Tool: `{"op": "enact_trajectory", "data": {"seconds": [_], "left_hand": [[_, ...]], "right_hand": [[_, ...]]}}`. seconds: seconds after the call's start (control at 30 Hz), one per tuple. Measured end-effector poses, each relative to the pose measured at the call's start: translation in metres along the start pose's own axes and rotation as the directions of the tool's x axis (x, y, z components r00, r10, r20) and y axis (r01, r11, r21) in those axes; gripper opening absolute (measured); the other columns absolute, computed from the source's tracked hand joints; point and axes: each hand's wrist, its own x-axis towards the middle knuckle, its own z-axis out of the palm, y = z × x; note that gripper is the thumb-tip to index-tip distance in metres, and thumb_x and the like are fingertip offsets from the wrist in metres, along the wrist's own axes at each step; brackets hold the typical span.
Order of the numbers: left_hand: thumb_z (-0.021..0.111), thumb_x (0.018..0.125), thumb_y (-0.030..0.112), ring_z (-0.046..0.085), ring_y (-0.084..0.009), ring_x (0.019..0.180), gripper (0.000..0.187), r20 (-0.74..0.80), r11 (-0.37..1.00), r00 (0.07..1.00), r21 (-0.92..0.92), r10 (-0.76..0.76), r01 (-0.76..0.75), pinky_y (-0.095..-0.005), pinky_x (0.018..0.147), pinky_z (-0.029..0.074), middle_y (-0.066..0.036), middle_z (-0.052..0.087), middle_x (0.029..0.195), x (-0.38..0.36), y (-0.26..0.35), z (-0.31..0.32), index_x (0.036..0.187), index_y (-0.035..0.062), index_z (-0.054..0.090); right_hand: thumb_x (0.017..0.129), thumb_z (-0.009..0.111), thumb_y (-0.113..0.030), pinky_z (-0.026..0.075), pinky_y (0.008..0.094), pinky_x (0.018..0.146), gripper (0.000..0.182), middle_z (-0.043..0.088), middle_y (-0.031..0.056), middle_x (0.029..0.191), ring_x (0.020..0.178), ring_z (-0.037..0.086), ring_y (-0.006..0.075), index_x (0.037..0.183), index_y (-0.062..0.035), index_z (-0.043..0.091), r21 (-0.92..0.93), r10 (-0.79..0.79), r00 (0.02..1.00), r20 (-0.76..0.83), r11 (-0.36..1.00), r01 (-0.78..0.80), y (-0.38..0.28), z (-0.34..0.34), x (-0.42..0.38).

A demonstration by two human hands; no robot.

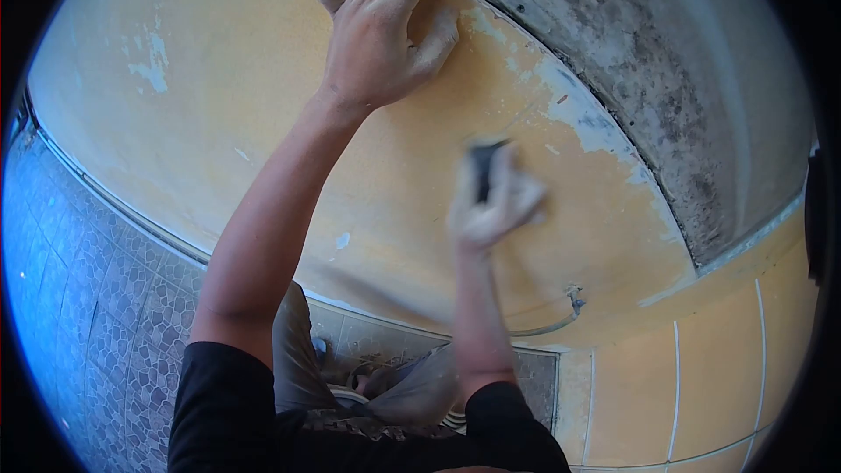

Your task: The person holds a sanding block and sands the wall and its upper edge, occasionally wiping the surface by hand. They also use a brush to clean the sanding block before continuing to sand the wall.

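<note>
My left hand [385, 22] leans on a yellow painted wall [377, 175] near its upper edge, with bent fingers spread apart and coated in pale dust. Some of its fingertips are hidden by the knuckles. Lower and to the right, my right hand [495, 206] is closed around a dark block [484, 171], possibly a sanding block, held against or close to the wall. Motion blurs this hand and the block. Between the hands and along the right edge, the yellow paint is worn to whitish patches [578, 114].
A grey, stained ledge [613, 44] runs along the wall's upper right edge. Patterned floor tiles [131, 298] lie at the left. A small pipe stub [575, 300] sticks out low on the wall. Yellow tiles [631, 394] are at the lower right. My bent legs [407, 390] are below.
</note>
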Motion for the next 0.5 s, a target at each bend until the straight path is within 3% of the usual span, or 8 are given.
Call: {"op": "enact_trajectory", "data": {"seconds": [0.07, 0.17, 0.23, 0.3, 0.37, 0.4, 0.47, 0.5], "left_hand": [[0.073, 0.083, 0.006, 0.06, -0.0375, 0.119, 0.033, -0.013, 1.0, 1.0, -0.009, -0.009, 0.009, -0.0462, 0.105, 0.046, -0.018, 0.065, 0.117, -0.001, 0.001, 0.002, 0.113, -0.0005, 0.063], [0.073, 0.083, 0.006, 0.06, -0.0373, 0.119, 0.033, 0.006, 1.0, 1.0, -0.011, -0.026, 0.026, -0.0462, 0.105, 0.046, -0.018, 0.066, 0.117, 0.001, -0.002, 0.0, 0.113, -0.0005, 0.063], [0.073, 0.083, 0.006, 0.061, -0.0374, 0.118, 0.033, 0.01, 0.999, 1.0, -0.047, -0.012, 0.013, -0.0461, 0.105, 0.046, -0.018, 0.066, 0.116, 0.001, -0.003, -0.001, 0.113, -0.0004, 0.063], [0.074, 0.083, 0.006, 0.061, -0.0374, 0.118, 0.033, 0.001, 0.999, 1.0, -0.043, -0.009, 0.009, -0.0458, 0.105, 0.046, -0.018, 0.066, 0.116, 0.001, -0.004, 0.002, 0.113, -0.0003, 0.063], [0.074, 0.083, 0.006, 0.062, -0.0374, 0.117, 0.033, -0.013, 0.999, 1.0, -0.033, -0.011, 0.01, -0.0456, 0.105, 0.046, -0.018, 0.066, 0.116, 0.001, -0.002, 0.002, 0.113, -0.0003, 0.063], [0.074, 0.083, 0.006, 0.062, -0.037, 0.116, 0.031, -0.022, 1.0, 1.0, -0.016, -0.012, 0.012, -0.0451, 0.105, 0.046, -0.018, 0.067, 0.115, 0.001, 0.001, 0.002, 0.112, 0.0, 0.063], [0.074, 0.083, 0.005, 0.062, -0.0367, 0.115, 0.03, -0.023, 1.0, 1.0, 0.005, -0.005, 0.005, -0.0446, 0.104, 0.046, -0.017, 0.067, 0.115, 0.004, 0.001, 0.0, 0.111, 0.0002, 0.064], [0.073, 0.084, 0.005, 0.063, -0.0361, 0.115, 0.029, -0.026, 1.0, 1.0, 0.022, 0.002, -0.002, -0.044, 0.103, 0.046, -0.017, 0.067, 0.114, 0.004, 0.001, -0.001, 0.111, 0.0003, 0.064]], "right_hand": [[0.083, 0.091, -0.019, 0.049, 0.0392, 0.061, 0.059, 0.055, 0.0092, 0.096, 0.083, 0.056, 0.0251, 0.136, -0.0022, 0.07, -0.026, -0.011, 0.994, -0.113, 1.0, 0.008, 0.011, 0.003, 0.08], [0.084, 0.091, -0.024, 0.048, 0.0378, 0.068, 0.057, 0.054, 0.0086, 0.097, 0.086, 0.054, 0.0248, 0.134, -0.003, 0.071, -0.042, -0.072, 0.991, -0.109, 0.997, 0.068, 0.011, 0.008, 0.115], [0.086, 0.089, -0.028, 0.042, 0.0406, 0.078, 0.055, 0.054, 0.0059, 0.095, 0.088, 0.054, 0.0232, 0.135, -0.0087, 0.073, -0.06, 0.017, 0.996, -0.082, 0.998, -0.022, 0.003, 0.011, 0.064], [0.087, 0.088, -0.031, 0.034, 0.0424, 0.084, 0.054, 0.054, 0.001, 0.093, 0.087, 0.051, 0.0208, 0.136, -0.0144, 0.073, -0.071, -0.062, 0.993, 0.102, 0.995, 0.069, -0.003, 0.005, -0.03], [0.087, 0.089, -0.02, 0.039, 0.0368, 0.07, 0.044, 0.057, 0.0027, 0.088, 0.081, 0.051, 0.0196, 0.128, -0.0086, 0.075, -0.084, -0.309, 0.92, 0.241, 0.938, 0.337, -0.015, -0.015, -0.073], [0.087, 0.089, -0.02, 0.039, 0.0368, 0.07, 0.044, 0.057, 0.0027, 0.088, 0.081, 0.051, 0.0196, 0.128, -0.0086, 0.075, -0.081, -0.311, 0.919, 0.24, 0.938, 0.338, -0.01, -0.016, -0.069], [0.086, 0.089, -0.027, 0.028, 0.0403, 0.088, 0.051, 0.058, -0.0036, 0.097, 0.089, 0.05, 0.0181, 0.134, -0.018, 0.076, -0.011, -0.183, 0.947, 0.265, 0.981, 0.193, 0.015, -0.012, -0.049], [0.084, 0.091, -0.02, 0.038, 0.0421, 0.085, 0.051, 0.06, 0.0014, 0.1, 0.088, 0.055, 0.0194, 0.132, -0.0132, 0.075, -0.014, -0.053, 0.995, 0.08, 0.998, 0.054, 0.03, -0.001, -0.013]]}}
